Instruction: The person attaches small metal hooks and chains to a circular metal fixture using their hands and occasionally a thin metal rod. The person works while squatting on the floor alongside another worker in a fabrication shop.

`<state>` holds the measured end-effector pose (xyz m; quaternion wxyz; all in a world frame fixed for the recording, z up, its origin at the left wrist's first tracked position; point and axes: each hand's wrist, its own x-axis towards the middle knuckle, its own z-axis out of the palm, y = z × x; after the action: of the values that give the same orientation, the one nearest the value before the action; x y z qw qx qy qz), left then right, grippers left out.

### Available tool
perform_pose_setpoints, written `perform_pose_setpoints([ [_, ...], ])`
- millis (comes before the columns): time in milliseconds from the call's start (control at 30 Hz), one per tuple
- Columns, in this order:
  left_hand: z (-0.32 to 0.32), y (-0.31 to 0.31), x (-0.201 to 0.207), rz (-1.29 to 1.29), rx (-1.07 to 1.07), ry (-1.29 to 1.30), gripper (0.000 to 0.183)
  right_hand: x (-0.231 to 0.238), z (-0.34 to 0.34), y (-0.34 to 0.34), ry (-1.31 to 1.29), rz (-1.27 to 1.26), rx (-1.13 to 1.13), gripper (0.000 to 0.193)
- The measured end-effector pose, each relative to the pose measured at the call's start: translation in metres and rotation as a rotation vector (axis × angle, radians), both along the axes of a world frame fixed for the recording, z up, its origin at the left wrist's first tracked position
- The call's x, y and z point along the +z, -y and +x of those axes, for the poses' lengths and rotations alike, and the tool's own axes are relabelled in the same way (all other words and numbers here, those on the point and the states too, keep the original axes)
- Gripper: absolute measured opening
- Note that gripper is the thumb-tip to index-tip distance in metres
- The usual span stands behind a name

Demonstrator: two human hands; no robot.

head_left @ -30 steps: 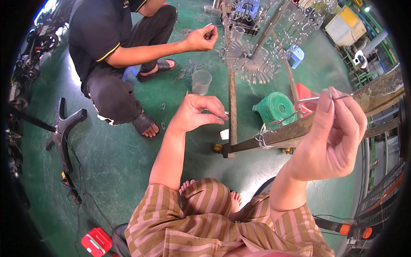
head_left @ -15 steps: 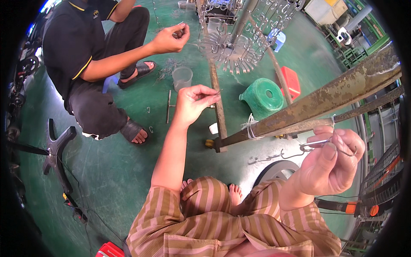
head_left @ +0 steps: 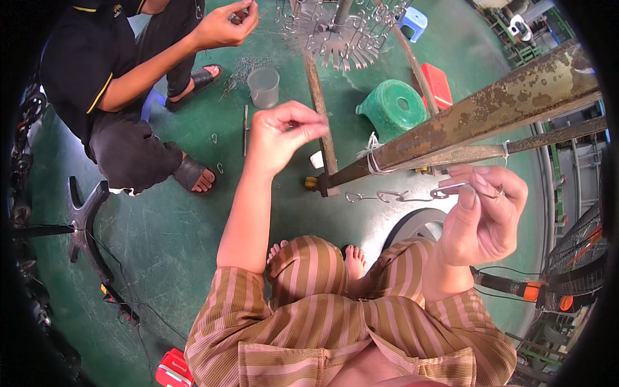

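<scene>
My right hand (head_left: 485, 216) is closed, with thumb and fingers pinching a metal wire hook (head_left: 451, 188). A string of linked wire hooks (head_left: 391, 195) trails off to the left from it. My left hand (head_left: 280, 138) is raised over the floor left of the metal frame, thumb and fingers pressed together. Whether something small sits in that pinch I cannot make out. Beyond it, a round rack (head_left: 335, 48) carries many hanging wire hooks. A pile of loose hooks (head_left: 244, 72) lies on the floor beside a clear plastic cup (head_left: 263, 88).
A rusty metal frame (head_left: 477, 106) with casters crosses on the right, near a green stool (head_left: 394, 106) and a red stool (head_left: 437, 87). A co-worker (head_left: 122, 97) sits at the left, a hand (head_left: 225, 27) raised. A fan (head_left: 574, 258) stands right; a black stand base (head_left: 84, 222) left.
The view has shifted, so the rack and co-worker appear higher and farther left. The thin wire piece at my left fingertips no longer shows. More of the linked hooks shows beside my right hand.
</scene>
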<state>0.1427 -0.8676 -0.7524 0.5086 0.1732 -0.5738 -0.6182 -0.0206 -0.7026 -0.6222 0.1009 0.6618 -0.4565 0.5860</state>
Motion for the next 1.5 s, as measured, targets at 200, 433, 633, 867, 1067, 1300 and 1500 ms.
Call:
perform_pose_setpoints([
  [200, -0.014, -0.030, -0.006, -0.035, -0.175, 0.172, 0.015, -0.031, 0.002, -0.010, 0.096, 0.181, 0.002, 0.022],
  [433, -0.032, -0.038, -0.016, 0.049, -0.292, 0.135, 0.012, -0.086, 0.013, -0.023, 0.280, 0.403, -0.081, 0.017],
  [633, -0.034, -0.038, -0.013, 0.013, -0.268, 0.277, 0.012, -0.118, 0.012, -0.017, 0.441, 0.447, -0.121, 0.012],
  [867, -0.026, -0.037, -0.018, -0.003, -0.286, 0.434, 0.014, -0.133, 0.008, -0.011, 0.523, 0.463, -0.058, 0.007],
  [1067, -0.023, -0.037, -0.020, -0.041, -0.294, 0.427, 0.015, -0.137, 0.010, -0.008, 0.503, 0.460, -0.032, 0.007],
  [1300, -0.022, -0.037, -0.022, -0.091, -0.298, 0.405, 0.014, -0.129, 0.023, 0.001, 0.733, 0.565, -0.043, 0.006],
  [1500, -0.022, -0.037, -0.019, -0.082, -0.331, 0.388, 0.013, -0.148, 0.020, -0.002, 0.734, 0.581, -0.094, 0.006],
])
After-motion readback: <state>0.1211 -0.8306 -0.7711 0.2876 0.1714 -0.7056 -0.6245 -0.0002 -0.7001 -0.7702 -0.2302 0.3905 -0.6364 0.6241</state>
